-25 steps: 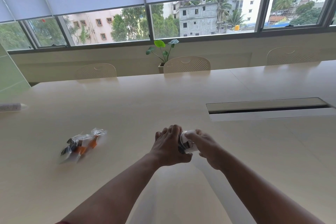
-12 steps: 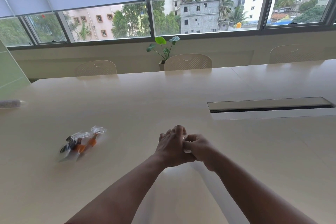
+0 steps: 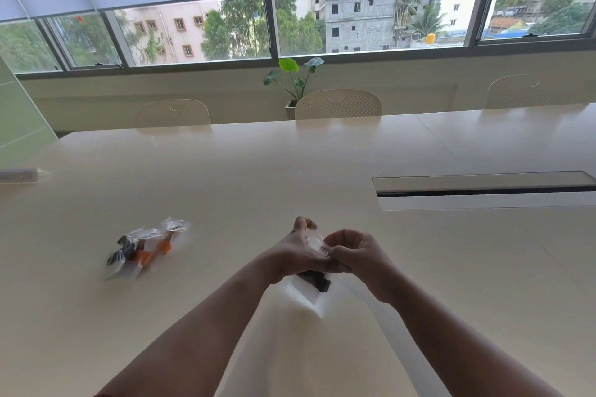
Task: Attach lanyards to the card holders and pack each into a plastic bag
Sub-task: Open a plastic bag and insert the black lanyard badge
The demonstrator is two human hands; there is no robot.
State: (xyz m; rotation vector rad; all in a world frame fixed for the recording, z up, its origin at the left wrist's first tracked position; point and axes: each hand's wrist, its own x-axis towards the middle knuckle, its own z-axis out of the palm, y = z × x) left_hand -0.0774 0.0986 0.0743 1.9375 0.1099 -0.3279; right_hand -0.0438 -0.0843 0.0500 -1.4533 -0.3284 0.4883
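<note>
1. Clear plastic bag (image 3: pixel 303 295) hangs between both hands above the desk (image 3: pixel 290 171), something dark (image 3: pixel 315 280) inside near its top.
2. Left hand (image 3: pixel 292 256): fingers curled round the bag's top edge.
3. Right hand (image 3: pixel 356 255): fingers pinch the same edge, touching the left hand.
4. Packed bags (image 3: pixel 145 243) with orange and black contents lie on the desk, well left of the hands.
5. Grey tube (image 3: pixel 19 175) at the far left desk edge.
</note>
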